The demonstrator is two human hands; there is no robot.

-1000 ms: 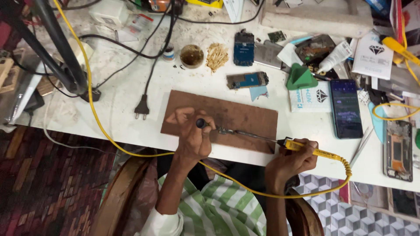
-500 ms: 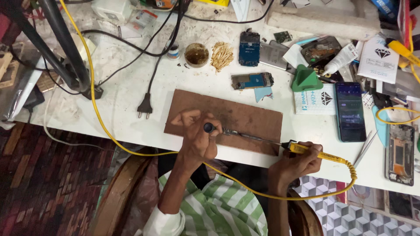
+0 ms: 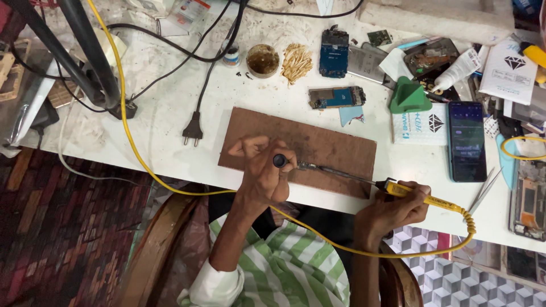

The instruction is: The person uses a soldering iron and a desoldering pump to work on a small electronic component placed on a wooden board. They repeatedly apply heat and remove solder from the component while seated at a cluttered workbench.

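My left hand is curled shut around a small dark-capped tool on the rough brown board. My right hand grips the yellow soldering iron, its thin metal tip beside the left hand's tool. A round tin holds brown paste.

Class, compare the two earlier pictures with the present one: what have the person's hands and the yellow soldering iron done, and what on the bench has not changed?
Almost nothing moved. The left hand keeps its grip on a small dark-tipped tool over the brown board. The right hand still holds the yellow soldering iron, tip reaching toward the left hand. Nothing was picked up or let go. The black plug, dark phone and green stand lie unchanged; only the camera shifted slightly.
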